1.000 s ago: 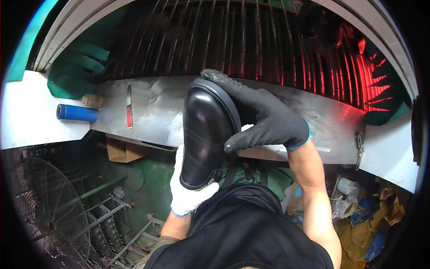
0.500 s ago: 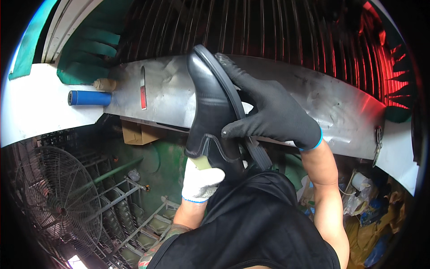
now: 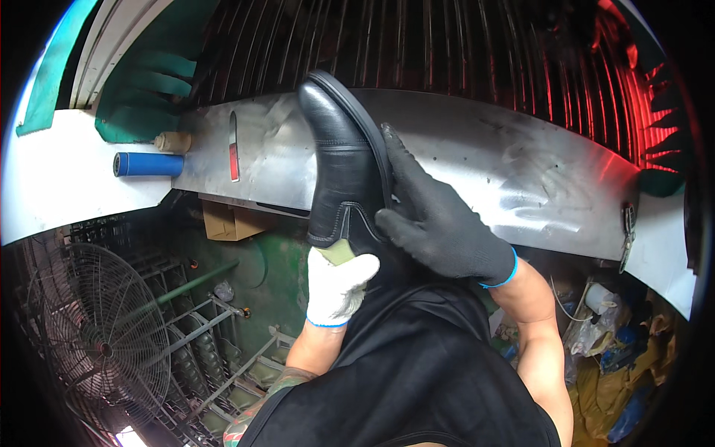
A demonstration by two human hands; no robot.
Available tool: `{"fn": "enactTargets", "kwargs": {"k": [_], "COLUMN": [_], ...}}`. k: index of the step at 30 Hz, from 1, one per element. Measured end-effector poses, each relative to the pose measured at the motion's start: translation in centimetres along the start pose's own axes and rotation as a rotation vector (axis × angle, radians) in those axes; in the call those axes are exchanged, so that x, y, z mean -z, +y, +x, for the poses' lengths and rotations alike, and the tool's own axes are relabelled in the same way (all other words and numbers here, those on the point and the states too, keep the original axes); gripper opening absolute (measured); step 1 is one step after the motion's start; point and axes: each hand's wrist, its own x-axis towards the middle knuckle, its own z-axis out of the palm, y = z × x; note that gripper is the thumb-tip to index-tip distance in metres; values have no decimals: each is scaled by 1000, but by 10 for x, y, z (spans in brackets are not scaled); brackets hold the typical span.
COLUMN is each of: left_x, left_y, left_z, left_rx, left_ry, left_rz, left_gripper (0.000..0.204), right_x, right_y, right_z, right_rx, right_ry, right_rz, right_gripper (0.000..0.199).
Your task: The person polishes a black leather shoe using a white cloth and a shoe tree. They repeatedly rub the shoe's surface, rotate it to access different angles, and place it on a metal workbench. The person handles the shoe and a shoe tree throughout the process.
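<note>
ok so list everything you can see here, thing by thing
boot: 1, black, centre, toe up, held over the metal shelf
metal shelf: 1, silver, curving across the middle
slatted conveyor: 1, dark with a red glow at right, top
blue cylinder: 1, blue, left on the white surface
white surface: 1, white, left edge
red and grey strip: 1, on the shelf, left of the boot
cardboard box: 1, brown, under the shelf
fan: 1, dark wire guard, lower left
bags and clutter: several, yellow and blue, lower right
apron: 1, black, bottom centre
left hand: 1, white glove, at the boot's opening
right hand: 1, black glove, gripping the boot's sole side
</note>
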Motion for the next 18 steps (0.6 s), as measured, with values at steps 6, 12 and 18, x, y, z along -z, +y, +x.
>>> {"fn": "enactTargets", "kwargs": {"k": [6,12,18], "left_x": [14,-18,6], "left_y": [3,1,30], "left_z": [0,1,-7], "left_rx": [-497,-1046,-909], "left_ry": [95,141,-94], "left_rz": [934,1800,1217], "left_gripper": [102,83,30], "right_x": [-23,-42,-2], "right_y": [14,52,77], "right_z": [20,18,-6], "right_rx": [137,118,-124], "right_ry": [180,284,146], "right_rz": [426,577,870], "right_gripper": [106,127,84]}}
